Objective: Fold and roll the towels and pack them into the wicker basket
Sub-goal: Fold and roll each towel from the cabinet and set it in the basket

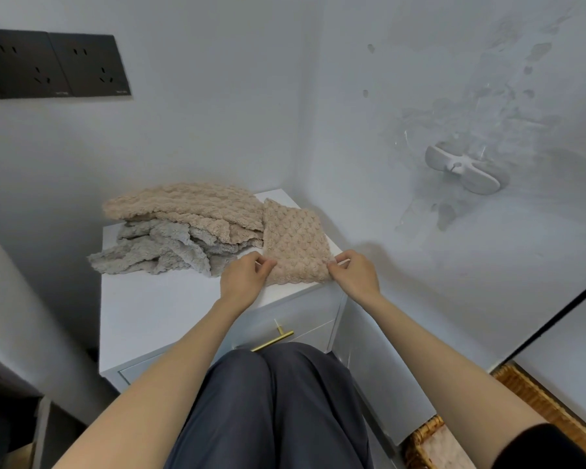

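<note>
on the wall at far left sit two dark sockets [55, 64]. below them a white cabinet [156, 309] carries the towels. at its left rear lies a loose pile: a crumpled grey towel [156, 247] underneath and a beige towel [183, 204] draped over it.

just right of the pile, touching its edge, lies a folded towel [296, 243]. it is beige and forms a narrow strip flat on the cabinet top. its long axis runs away from the person toward the wall corner, with the far end leaning a little left. its near short edge lies close to the cabinet's front edge.

the left hand [242, 280] pinches the near left corner of the strip, thumb and fingers closed on the cloth. the right hand [354, 272] pinches the near right corner the same way. both hands are at the same end, level with each other, with the short edge held between them, so neither is nearer.

the folding looks finished and rolling seems next. the roll would start at the held edge and travel away from the body along the strip's length.

far right and low down, on the floor beside the cabinet, part of the wicker basket [423, 438] shows. it is well apart from the folded towel, on the right hand's side. its inside is mostly out of view.
</note>
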